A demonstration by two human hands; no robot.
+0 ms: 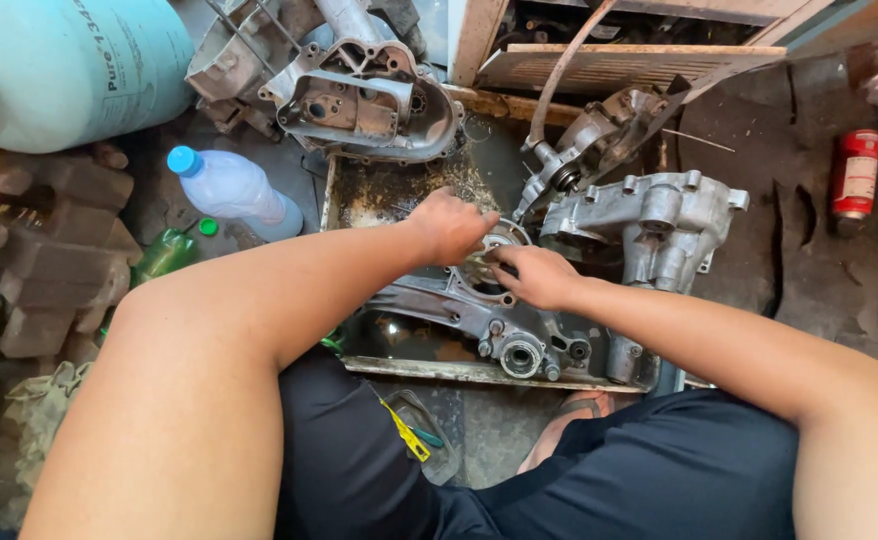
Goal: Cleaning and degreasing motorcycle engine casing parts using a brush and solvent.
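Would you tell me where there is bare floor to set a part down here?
Bare floor lies between the grey casing and the red canister. It is crowded around the tray, both hands, the clear bottle and the bricks.

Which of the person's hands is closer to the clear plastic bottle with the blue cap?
Left. The left hand is on the engine casing, just right of the plastic bottle; the right hand is farther right.

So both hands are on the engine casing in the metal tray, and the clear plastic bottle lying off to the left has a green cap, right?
Not quite. The head view shows the clear plastic bottle has a blue cap, not green. The rest holds: the left hand and right hand are both on the engine casing in the metal tray.
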